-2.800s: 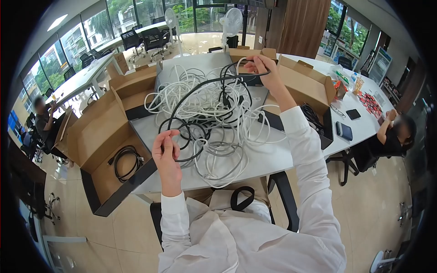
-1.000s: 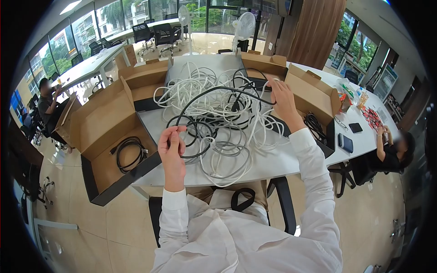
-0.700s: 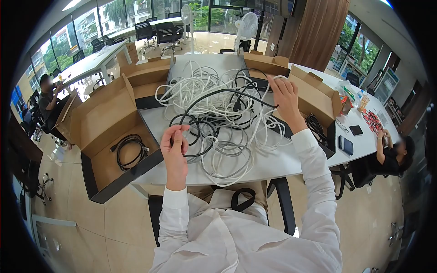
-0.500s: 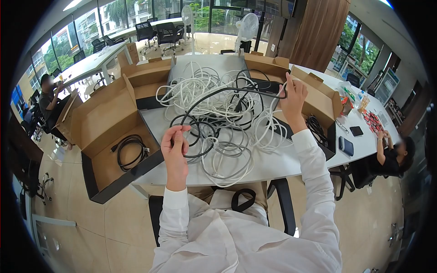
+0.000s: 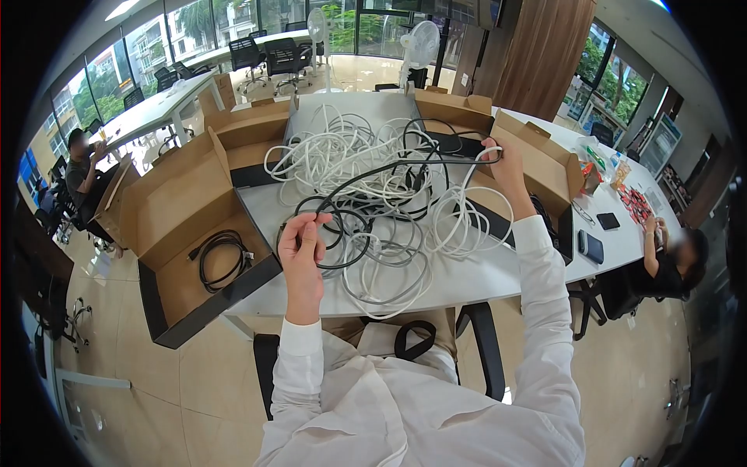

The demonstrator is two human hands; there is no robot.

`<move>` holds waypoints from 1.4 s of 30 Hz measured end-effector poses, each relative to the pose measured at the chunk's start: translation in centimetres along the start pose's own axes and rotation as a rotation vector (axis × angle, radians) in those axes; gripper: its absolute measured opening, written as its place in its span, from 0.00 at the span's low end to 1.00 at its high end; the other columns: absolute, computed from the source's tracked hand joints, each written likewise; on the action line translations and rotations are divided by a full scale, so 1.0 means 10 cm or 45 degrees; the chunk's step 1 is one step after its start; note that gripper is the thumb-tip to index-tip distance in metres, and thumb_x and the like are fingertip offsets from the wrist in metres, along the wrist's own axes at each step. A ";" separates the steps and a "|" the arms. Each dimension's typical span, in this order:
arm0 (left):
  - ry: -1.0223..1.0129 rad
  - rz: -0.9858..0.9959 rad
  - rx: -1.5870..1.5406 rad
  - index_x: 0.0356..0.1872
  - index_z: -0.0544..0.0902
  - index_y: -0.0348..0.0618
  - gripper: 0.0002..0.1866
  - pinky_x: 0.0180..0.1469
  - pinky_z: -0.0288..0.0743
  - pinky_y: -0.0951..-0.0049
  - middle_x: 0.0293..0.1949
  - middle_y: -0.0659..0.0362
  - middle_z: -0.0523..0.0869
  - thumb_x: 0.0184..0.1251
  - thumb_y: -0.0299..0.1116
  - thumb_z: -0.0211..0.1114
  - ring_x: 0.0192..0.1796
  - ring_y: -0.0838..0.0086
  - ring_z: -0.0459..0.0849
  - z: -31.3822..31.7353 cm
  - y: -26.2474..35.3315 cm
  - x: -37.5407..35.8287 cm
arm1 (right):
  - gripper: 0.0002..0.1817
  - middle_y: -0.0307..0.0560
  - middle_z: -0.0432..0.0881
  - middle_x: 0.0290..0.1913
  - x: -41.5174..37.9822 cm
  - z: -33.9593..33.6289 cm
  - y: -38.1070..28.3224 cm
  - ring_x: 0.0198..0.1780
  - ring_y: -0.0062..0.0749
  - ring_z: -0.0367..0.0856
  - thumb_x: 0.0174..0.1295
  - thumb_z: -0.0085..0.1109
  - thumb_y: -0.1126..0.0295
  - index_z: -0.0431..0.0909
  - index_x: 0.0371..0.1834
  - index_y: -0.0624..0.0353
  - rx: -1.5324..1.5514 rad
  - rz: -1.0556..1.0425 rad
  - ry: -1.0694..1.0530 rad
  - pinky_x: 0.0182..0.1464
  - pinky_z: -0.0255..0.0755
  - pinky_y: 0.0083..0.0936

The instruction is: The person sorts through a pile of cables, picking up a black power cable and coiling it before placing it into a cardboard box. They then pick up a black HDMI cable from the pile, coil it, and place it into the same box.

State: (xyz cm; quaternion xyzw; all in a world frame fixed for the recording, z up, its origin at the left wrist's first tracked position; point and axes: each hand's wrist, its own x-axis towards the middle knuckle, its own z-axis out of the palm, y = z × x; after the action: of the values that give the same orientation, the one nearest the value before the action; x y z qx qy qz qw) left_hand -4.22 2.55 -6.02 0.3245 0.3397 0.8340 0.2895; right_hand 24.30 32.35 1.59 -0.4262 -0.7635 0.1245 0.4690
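A long black cable (image 5: 389,166) arches over the pile, strung between my two hands. My left hand (image 5: 302,253) pinches it near the front of the table, beside several black loops. Farther right, the fingers of my right hand (image 5: 506,165) are closed on the cable's other stretch, level with the box edge. A white cable (image 5: 467,183) rises from the heap to those same fingers. Between and beyond my hands spreads a tangled heap of white cables (image 5: 350,152), with grey cables (image 5: 397,257) looped toward the front edge.
An open cardboard box (image 5: 183,257) at left holds a coiled black cable (image 5: 226,261). More open boxes (image 5: 537,156) flank the heap. On the right lie a phone (image 5: 590,247), a black wallet-like item (image 5: 608,221) and red packets (image 5: 636,208). A person (image 5: 669,261) sits there; another (image 5: 85,175) sits far left.
My right hand has shifted slightly right and down, drawing the black cable straighter. The white loop beneath it has widened to the right. My left hand has barely moved.
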 end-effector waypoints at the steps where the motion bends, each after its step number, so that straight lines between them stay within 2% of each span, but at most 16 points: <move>1: 0.005 -0.007 -0.005 0.45 0.80 0.45 0.06 0.22 0.57 0.86 0.42 0.55 0.87 0.73 0.30 0.57 0.21 0.88 0.64 -0.01 0.00 0.00 | 0.18 0.53 0.84 0.27 -0.01 0.00 0.01 0.29 0.41 0.82 0.68 0.55 0.57 0.84 0.40 0.64 0.033 -0.048 0.008 0.34 0.72 0.32; 4: 0.017 -0.011 -0.004 0.45 0.80 0.45 0.06 0.23 0.56 0.86 0.42 0.56 0.87 0.73 0.30 0.57 0.21 0.88 0.64 -0.02 0.00 0.00 | 0.17 0.53 0.84 0.27 0.00 0.07 0.02 0.29 0.36 0.82 0.68 0.54 0.60 0.85 0.40 0.64 -0.056 -0.413 0.342 0.34 0.72 0.30; 7: 0.025 0.001 -0.017 0.45 0.80 0.45 0.06 0.22 0.56 0.86 0.43 0.56 0.87 0.73 0.31 0.57 0.21 0.88 0.64 -0.02 0.01 0.00 | 0.13 0.48 0.80 0.24 -0.03 0.07 -0.05 0.27 0.30 0.77 0.64 0.55 0.68 0.82 0.47 0.63 -0.042 -0.418 0.382 0.35 0.72 0.28; 10: 0.030 0.003 -0.042 0.45 0.80 0.45 0.06 0.22 0.56 0.86 0.43 0.56 0.87 0.73 0.31 0.58 0.21 0.88 0.64 -0.05 0.00 0.01 | 0.22 0.42 0.73 0.26 -0.12 0.04 -0.21 0.26 0.25 0.72 0.59 0.54 0.77 0.74 0.59 0.61 -0.005 -0.298 0.341 0.33 0.70 0.22; 13: 0.050 -0.009 -0.041 0.45 0.80 0.45 0.06 0.23 0.55 0.86 0.43 0.56 0.87 0.73 0.31 0.58 0.21 0.88 0.64 -0.05 0.02 0.01 | 0.32 0.38 0.69 0.30 -0.13 0.13 -0.11 0.28 0.21 0.68 0.54 0.53 0.84 0.65 0.66 0.58 0.278 -0.344 0.271 0.34 0.68 0.18; 16: 0.055 -0.015 -0.041 0.45 0.80 0.46 0.06 0.23 0.55 0.86 0.43 0.57 0.87 0.72 0.31 0.58 0.21 0.87 0.65 -0.08 0.03 0.01 | 0.34 0.37 0.70 0.33 -0.18 0.12 -0.11 0.31 0.18 0.67 0.52 0.53 0.86 0.64 0.67 0.57 0.245 -0.380 0.256 0.35 0.67 0.17; 19: 0.055 -0.018 -0.052 0.45 0.81 0.46 0.06 0.23 0.55 0.86 0.43 0.57 0.87 0.72 0.31 0.58 0.21 0.88 0.65 -0.10 0.03 0.02 | 0.36 0.39 0.72 0.33 -0.20 0.08 -0.15 0.33 0.21 0.69 0.49 0.51 0.88 0.65 0.66 0.56 0.168 -0.564 0.298 0.37 0.68 0.18; 22: 0.073 -0.027 -0.055 0.45 0.81 0.47 0.06 0.23 0.55 0.86 0.43 0.57 0.87 0.72 0.31 0.59 0.21 0.88 0.65 -0.08 0.03 0.02 | 0.39 0.43 0.76 0.39 -0.20 0.04 -0.12 0.37 0.29 0.74 0.46 0.48 0.90 0.64 0.68 0.54 -0.043 -0.749 0.228 0.41 0.71 0.21; 25: 0.080 -0.024 -0.047 0.45 0.81 0.47 0.06 0.23 0.55 0.86 0.43 0.57 0.87 0.72 0.31 0.58 0.21 0.88 0.64 -0.07 0.04 0.02 | 0.39 0.47 0.79 0.44 -0.22 -0.04 -0.17 0.43 0.39 0.77 0.46 0.46 0.91 0.66 0.67 0.54 -0.084 -0.755 0.014 0.46 0.73 0.28; 28: 0.082 0.034 -0.065 0.45 0.81 0.46 0.06 0.23 0.55 0.86 0.43 0.56 0.87 0.73 0.30 0.58 0.21 0.88 0.64 -0.10 0.06 0.03 | 0.37 0.47 0.80 0.45 -0.26 -0.11 -0.28 0.47 0.45 0.77 0.47 0.49 0.90 0.69 0.65 0.54 -0.200 -0.736 0.071 0.50 0.73 0.33; 31: 0.058 0.050 -0.056 0.45 0.80 0.46 0.06 0.23 0.55 0.86 0.43 0.55 0.87 0.73 0.30 0.57 0.21 0.88 0.63 -0.11 0.08 0.03 | 0.29 0.47 0.80 0.43 -0.24 -0.18 -0.18 0.47 0.45 0.77 0.51 0.52 0.86 0.75 0.59 0.55 -0.284 -0.660 0.160 0.49 0.74 0.35; 34: 0.032 0.041 -0.018 0.45 0.80 0.46 0.06 0.23 0.55 0.87 0.43 0.55 0.87 0.73 0.30 0.57 0.21 0.88 0.63 -0.05 0.08 0.02 | 0.22 0.46 0.81 0.42 -0.14 -0.28 -0.01 0.43 0.43 0.79 0.54 0.55 0.81 0.77 0.53 0.53 -0.536 -0.772 0.118 0.46 0.75 0.35; 37: 0.007 0.045 -0.004 0.46 0.80 0.44 0.06 0.23 0.55 0.87 0.43 0.54 0.86 0.73 0.30 0.57 0.21 0.88 0.64 -0.04 0.05 0.02 | 0.14 0.46 0.82 0.36 -0.13 -0.35 0.03 0.36 0.43 0.80 0.56 0.57 0.76 0.80 0.46 0.54 -0.548 -0.632 0.132 0.40 0.75 0.36; 39: 0.041 0.084 0.077 0.46 0.80 0.43 0.07 0.23 0.56 0.87 0.43 0.53 0.86 0.73 0.29 0.57 0.22 0.88 0.64 -0.03 0.02 0.01 | 0.11 0.48 0.82 0.31 -0.12 -0.29 -0.02 0.32 0.41 0.81 0.58 0.58 0.74 0.82 0.44 0.54 -0.272 -0.470 0.278 0.37 0.74 0.34; 42: 0.013 0.118 0.132 0.48 0.79 0.41 0.08 0.23 0.57 0.87 0.44 0.52 0.85 0.73 0.29 0.56 0.23 0.88 0.65 -0.01 -0.03 0.02 | 0.08 0.51 0.84 0.32 0.03 -0.12 0.05 0.33 0.36 0.83 0.66 0.54 0.71 0.82 0.42 0.59 0.251 -0.273 0.244 0.38 0.74 0.31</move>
State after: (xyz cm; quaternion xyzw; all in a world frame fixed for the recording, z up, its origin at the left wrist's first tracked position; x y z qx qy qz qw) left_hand -4.32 2.89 -6.24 0.3501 0.3686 0.8294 0.2317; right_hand 25.49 32.61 2.13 -0.3042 -0.7405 0.1071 0.5897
